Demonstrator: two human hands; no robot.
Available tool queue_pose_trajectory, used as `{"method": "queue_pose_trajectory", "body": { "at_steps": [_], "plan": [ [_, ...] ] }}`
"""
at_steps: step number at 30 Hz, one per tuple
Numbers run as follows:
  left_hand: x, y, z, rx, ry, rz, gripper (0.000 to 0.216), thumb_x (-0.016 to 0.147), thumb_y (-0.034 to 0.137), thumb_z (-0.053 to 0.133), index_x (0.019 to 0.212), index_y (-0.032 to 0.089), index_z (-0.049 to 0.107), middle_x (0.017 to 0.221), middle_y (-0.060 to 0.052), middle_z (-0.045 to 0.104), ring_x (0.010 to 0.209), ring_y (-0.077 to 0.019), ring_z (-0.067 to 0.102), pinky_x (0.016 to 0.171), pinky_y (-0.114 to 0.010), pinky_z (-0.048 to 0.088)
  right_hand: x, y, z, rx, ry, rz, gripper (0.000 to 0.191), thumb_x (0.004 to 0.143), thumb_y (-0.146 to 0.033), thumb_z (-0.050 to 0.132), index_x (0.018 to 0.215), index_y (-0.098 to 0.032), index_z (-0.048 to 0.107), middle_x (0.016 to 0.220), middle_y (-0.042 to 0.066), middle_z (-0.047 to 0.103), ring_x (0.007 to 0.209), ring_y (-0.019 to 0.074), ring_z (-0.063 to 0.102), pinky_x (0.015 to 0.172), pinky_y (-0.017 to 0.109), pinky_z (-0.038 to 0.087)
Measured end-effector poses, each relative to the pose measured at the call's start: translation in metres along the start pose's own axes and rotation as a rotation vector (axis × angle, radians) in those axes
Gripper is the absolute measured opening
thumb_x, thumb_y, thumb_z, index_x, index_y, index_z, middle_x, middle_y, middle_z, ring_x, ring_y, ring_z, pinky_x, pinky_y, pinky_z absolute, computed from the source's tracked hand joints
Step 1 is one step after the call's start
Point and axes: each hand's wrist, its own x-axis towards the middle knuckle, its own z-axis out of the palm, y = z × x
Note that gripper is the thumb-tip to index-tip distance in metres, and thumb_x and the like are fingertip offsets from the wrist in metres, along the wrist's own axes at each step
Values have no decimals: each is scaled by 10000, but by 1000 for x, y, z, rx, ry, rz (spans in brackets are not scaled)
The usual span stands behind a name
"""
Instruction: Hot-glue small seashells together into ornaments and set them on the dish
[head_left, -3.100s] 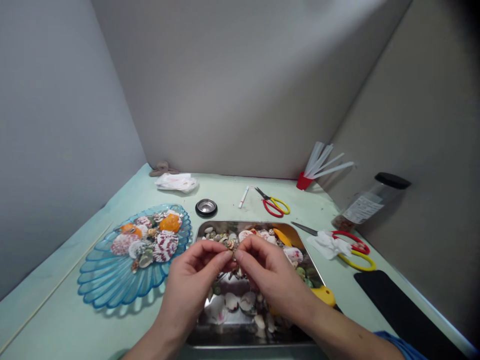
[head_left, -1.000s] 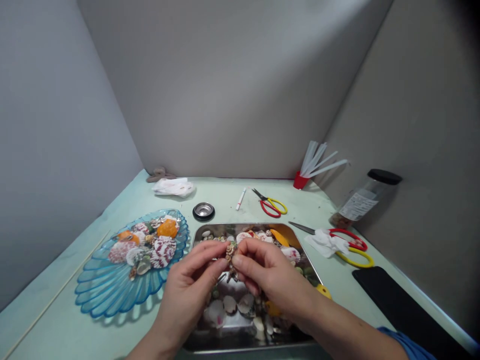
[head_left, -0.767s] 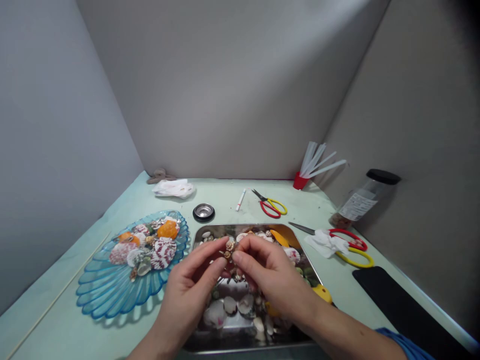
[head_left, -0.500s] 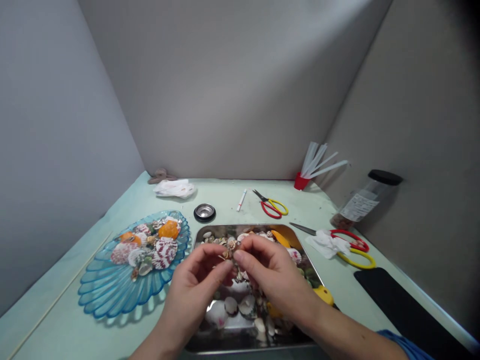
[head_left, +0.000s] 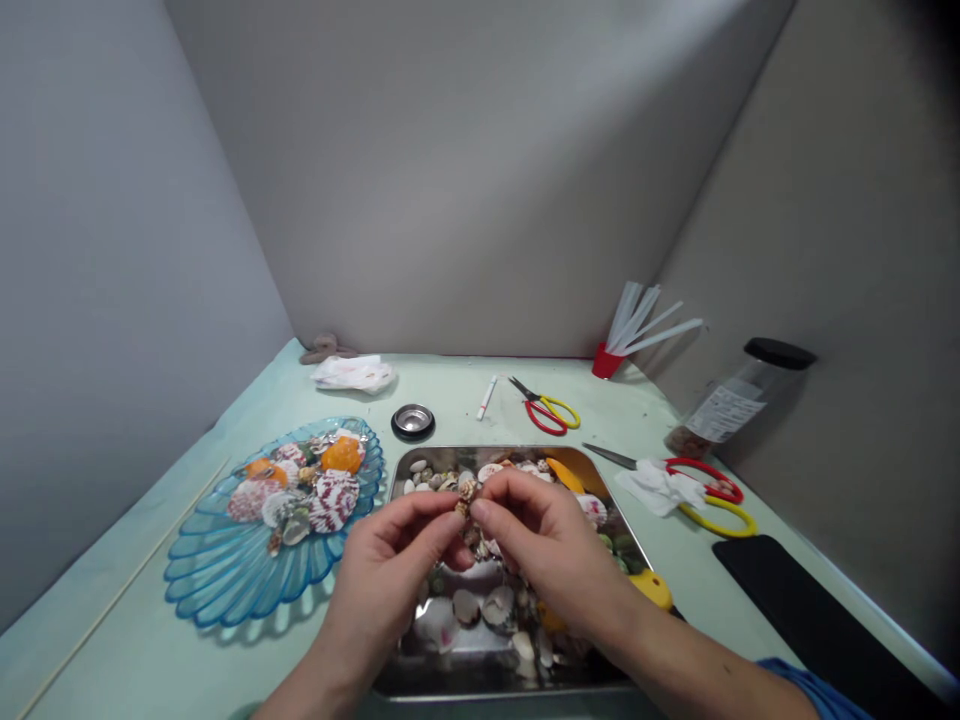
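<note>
Above a metal tray [head_left: 517, 690] of shells, my left hand [head_left: 397, 550] and my right hand [head_left: 544, 535] meet with fingertips pinched around a small brown spiral seashell [head_left: 466, 492]. Thumbs and forefingers of both hands close on it, and part of it is hidden by them. Below lie white clam shells [head_left: 435, 622], small pebble-like shells [head_left: 421, 472] and a pink-and-white shell [head_left: 595, 509]. To the left stands a blue scallop-shaped glass dish [head_left: 225, 580], bearing a cluster of orange, white and maroon-striped shells [head_left: 334, 500].
Behind the tray are a round metal lid [head_left: 413, 421], a marker-like stick [head_left: 487, 398] and red-yellow scissors [head_left: 551, 410]. More scissors [head_left: 720, 515] lie right, under crumpled tissue [head_left: 660, 487]. A jar [head_left: 724, 408], a red cup of glue sticks [head_left: 606, 362] and a black slab [head_left: 795, 590] flank them.
The view has shifted slightly. My left hand's fingers have drawn a little closer to the right hand's, and the spiral shell now shows more upright between the fingertips.
</note>
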Motion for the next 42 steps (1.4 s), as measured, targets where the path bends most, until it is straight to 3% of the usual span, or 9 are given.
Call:
{"method": "queue_pose_trajectory", "body": {
  "at_steps": [12,23,33,42],
  "plan": [
    [3,-3,-1,-108,9,-74,113,687,210,738,756,156,668,584,29,655,504,-89,599,522,-177,468,-1,0,2,-61,-1,-34,164,860,-233,528,707,-177,528,639,-46,455,590,91,404,537,208,324],
    [5,-7,-6,-251,-36,-130,207,686,216,746,877,139,726,605,-15,667,552,-97,581,567,-198,471,-1,0,2,-46,10,-31,141,856,-231,528,727,-177,545,654,-39,485,611,99,428,558,216,340],
    [4,-4,-7,-121,-58,-130,217,702,259,737,881,137,733,563,5,623,550,-96,534,554,-197,432,-2,3,4,-145,41,-22,146,831,-227,542,692,-184,539,626,-34,497,584,106,439,538,222,342],
    [5,-5,-6,-25,-98,-94,152,744,280,697,755,130,718,564,12,589,568,-99,511,566,-202,408,-6,-1,7,-422,130,-203,195,839,-177,523,645,-181,517,620,-35,504,594,103,456,556,221,330]
  ]
}}
